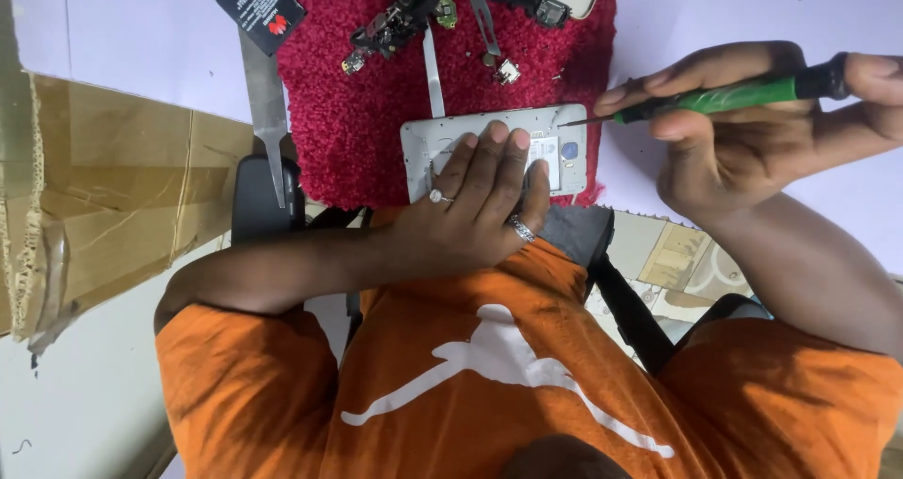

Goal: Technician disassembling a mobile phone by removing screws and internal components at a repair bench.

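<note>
Pale lavender tabletop (141, 56) w/ a red fuzzy mat (348, 122) at its near edge. On the mat's near edge lies a silver-white opened phone chassis (564, 131), long axis left-right. L hand (475, 206) flat on it, fingers spread, pinning, not gripping. R hand (743, 131) closed around a green-handled screwdriver (734, 94), shaft horizontal, tip touching chassis's far-right corner. R nearer that corner. Loose dark phone parts (400, 14) at mat's far edge; grey metal blade (266, 103) and brown cardboard (103, 188) to the left. Open room right of mat.
</note>
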